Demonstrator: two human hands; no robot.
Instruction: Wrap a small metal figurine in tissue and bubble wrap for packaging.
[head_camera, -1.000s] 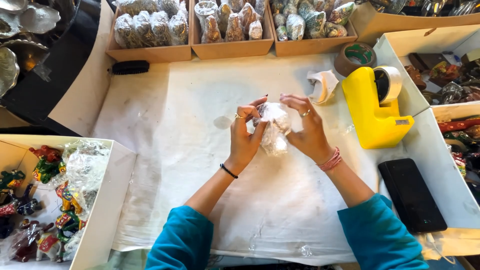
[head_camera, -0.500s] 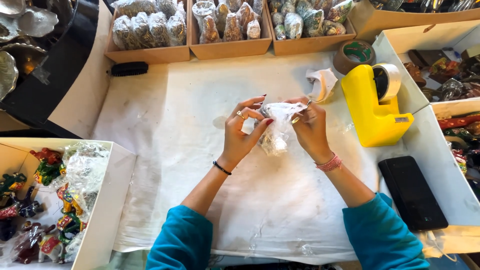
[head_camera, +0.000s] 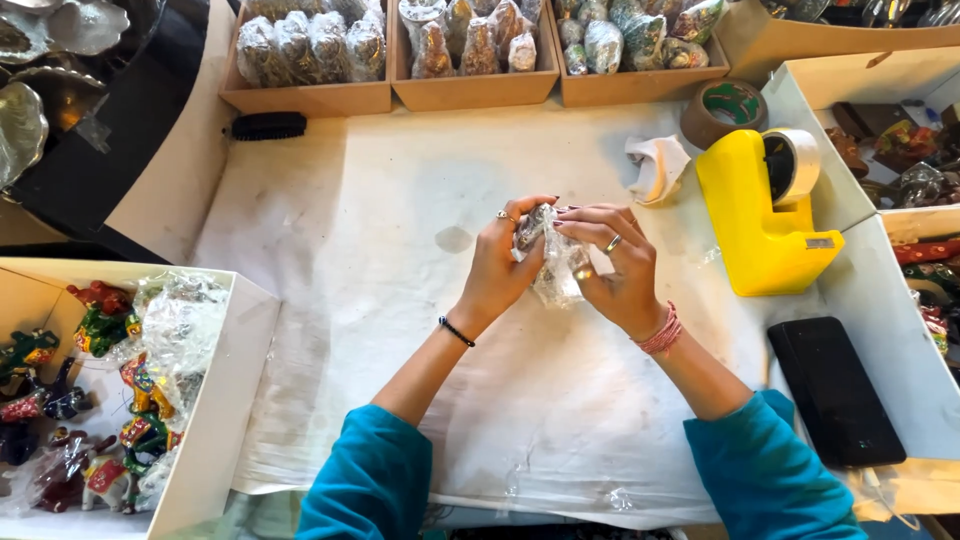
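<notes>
Both hands meet above the middle of the white paper-covered table (head_camera: 350, 300). My left hand (head_camera: 500, 265) and my right hand (head_camera: 610, 265) grip one small object wrapped in clear plastic film (head_camera: 553, 265). The wrapped bundle is pressed between the fingers of both hands, and loose film hangs below them. What is inside the film is mostly hidden; it looks dark and small.
A yellow tape dispenser (head_camera: 760, 215) stands right of the hands, with a brown tape roll (head_camera: 723, 110) and crumpled paper (head_camera: 655, 165) behind. A black phone (head_camera: 835, 390) lies at the right. Cardboard boxes of wrapped items (head_camera: 470, 60) line the back. A white box of painted animal figurines (head_camera: 100, 400) sits left.
The hands have folded the film tighter around the object and lowered it slightly; the spread-out film top from earlier is now gathered between the fingers.
</notes>
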